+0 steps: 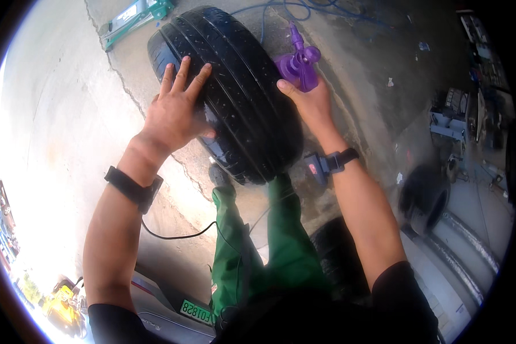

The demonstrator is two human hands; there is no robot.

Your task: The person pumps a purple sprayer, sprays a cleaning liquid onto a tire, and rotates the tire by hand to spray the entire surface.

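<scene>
A black tyre (pixel 235 74) with long tread grooves stands upright on the concrete floor in front of my legs. My left hand (pixel 178 106) lies on its left side, fingers spread over the tread and shoulder, holding nothing. At the tyre's right side, my right hand (pixel 312 103) is closed around a purple air tool (pixel 297 60) with a rounded body and a narrow upper end. My palm and part of the tool's grip are hidden. Whether the tool touches the tyre's sidewall I cannot tell.
A green floor jack (pixel 135 20) lies beyond the tyre at the left. Blue hose (pixel 304 7) loops across the far floor. Another tyre (pixel 338 258) sits by my right leg, and one more (pixel 424 198) stands near metal rails (pixel 470 246). A car (pixel 163 312) is behind me at the left.
</scene>
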